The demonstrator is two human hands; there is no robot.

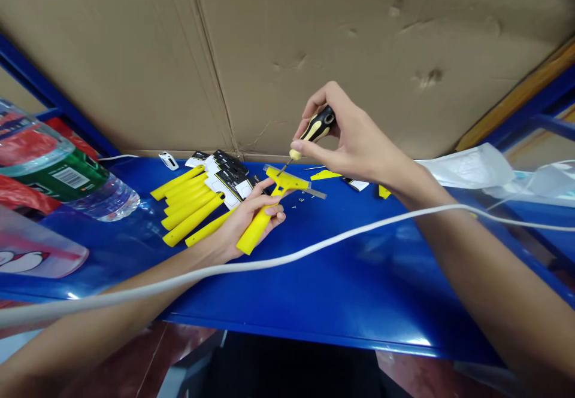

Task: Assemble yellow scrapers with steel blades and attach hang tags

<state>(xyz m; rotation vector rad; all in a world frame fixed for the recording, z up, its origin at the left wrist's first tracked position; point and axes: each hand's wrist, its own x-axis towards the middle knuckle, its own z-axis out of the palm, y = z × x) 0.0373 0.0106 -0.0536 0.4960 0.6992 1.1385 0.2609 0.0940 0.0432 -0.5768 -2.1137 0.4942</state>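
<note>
My left hand [251,217] is wrapped round the handle of a yellow scraper [256,230], whose wide head points up and away from me. A grey metal blade [317,194] juts from the right end of that head. In my right hand [344,131] is a screwdriver [317,125] with a black and cream handle, held tilted by the fingertips. Its tip meets the left part of the scraper head. Several small screws [300,199] lie on the blue table just right of the head. Yellow handles [193,218] lie in a row left of my left hand.
Black and white printed cards [229,173] lie behind the handles. A large bottle [67,170] and a clear plastic cup [40,245] are at the left. Across the front of the blue table [341,302] runs a white cable [314,247]. White plastic packaging [471,167] lies at the right.
</note>
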